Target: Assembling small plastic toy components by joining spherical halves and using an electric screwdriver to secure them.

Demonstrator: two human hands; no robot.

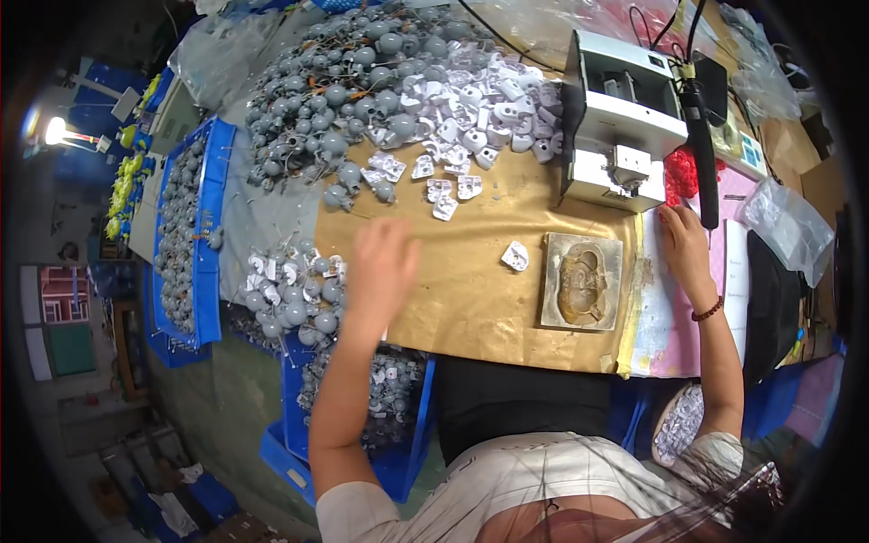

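My left hand (385, 271) is smeared by motion over the brown-covered table, just right of a small heap of grey balls with white pieces (294, 299). Its fingers are too blurred to read. My right hand (685, 249) is at the right, below a pile of small red parts (681, 176); its fingers are bent together at the pile's near edge, and whatever they hold is hidden. Between the hands lie a single white plastic piece (515, 256) and a square metal mould block (584, 281) with a rounded hollow.
Large heaps of grey ball-shaped parts (312, 118) and white plastic housings (489, 100) cover the far side. A white-and-black bench machine (620, 127) stands at the far right with a dark handle (699, 145). Blue bins (213, 226) of grey parts stand left; another blue bin (421, 434) is below the table edge.
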